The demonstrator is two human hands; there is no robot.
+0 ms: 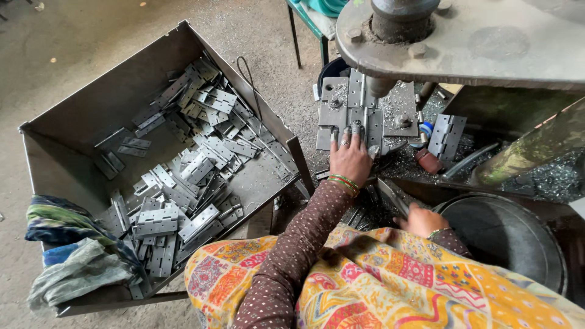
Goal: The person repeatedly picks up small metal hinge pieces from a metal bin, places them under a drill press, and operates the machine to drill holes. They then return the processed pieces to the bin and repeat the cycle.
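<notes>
At the far left, around nine o'clock, a bundle of cloth (73, 256) hangs over the near corner of a big metal bin (91, 109), and the bin holds a loose heap of grey hinge plates (189, 176), lying flat, crossed and stacked with no order. A thin wire loop (248, 76) leans on the bin's right wall.

Moving toward the centre, the left hand (350, 159) reaches to twelve o'clock and rests palm down on the press bed (341, 109), fingers spread flat over a hinge plate (356, 131) that sits just under the ram (379, 86). The grip is a pressing one, not a clench — the fingertips pin the plate against the die rather than wrap around it. To do this well, I judge the plate should sit square in the die's guides, and the fingertips should stay on the near edge, clear of the ram's path.

Further right, at about four o'clock, the right hand (421, 220) closes around a dark lever or handle (390, 196) low beside the machine; how tightly, I cannot tell, as the fingers are partly hidden. A steady pull only after the left hand is clear seems the safe order.

At two o'clock, another folded hinge (446, 135) stands among metal swarf (542, 176), and a round dark drum (506, 234) sits at the lower right.
</notes>
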